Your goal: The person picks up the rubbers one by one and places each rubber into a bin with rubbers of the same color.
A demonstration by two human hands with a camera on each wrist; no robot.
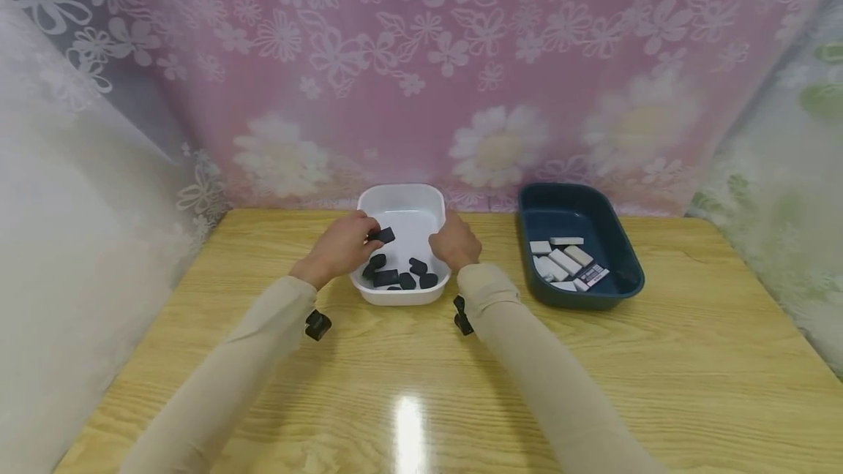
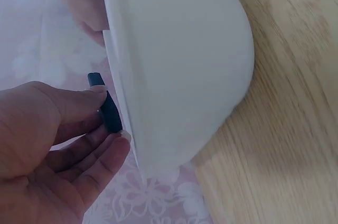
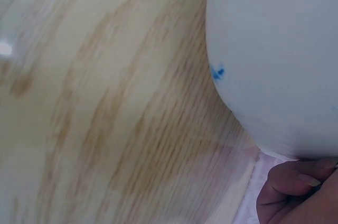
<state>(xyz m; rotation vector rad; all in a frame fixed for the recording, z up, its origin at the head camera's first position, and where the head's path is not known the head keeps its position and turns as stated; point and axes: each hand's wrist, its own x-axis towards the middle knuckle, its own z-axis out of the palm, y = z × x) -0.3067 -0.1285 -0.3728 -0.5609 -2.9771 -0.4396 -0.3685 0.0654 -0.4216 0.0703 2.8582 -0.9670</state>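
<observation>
Left hand (image 1: 342, 246) pinching 1 dark block (image 1: 385, 235) betw thumb + fingertips, just above left side of white tub (image 1: 402, 200), over the tub's other dark blocks (image 1: 400, 275)

Block's long axis roughly left-right, free end pointing right, slightly tilted

Right hand (image 1: 454, 241) on tub's right rim, fingers curled over edge, steadying

Left hand nearer block; blue tub (image 1: 579, 200) w/ white blocks (image 1: 563, 262) well apart to right
</observation>
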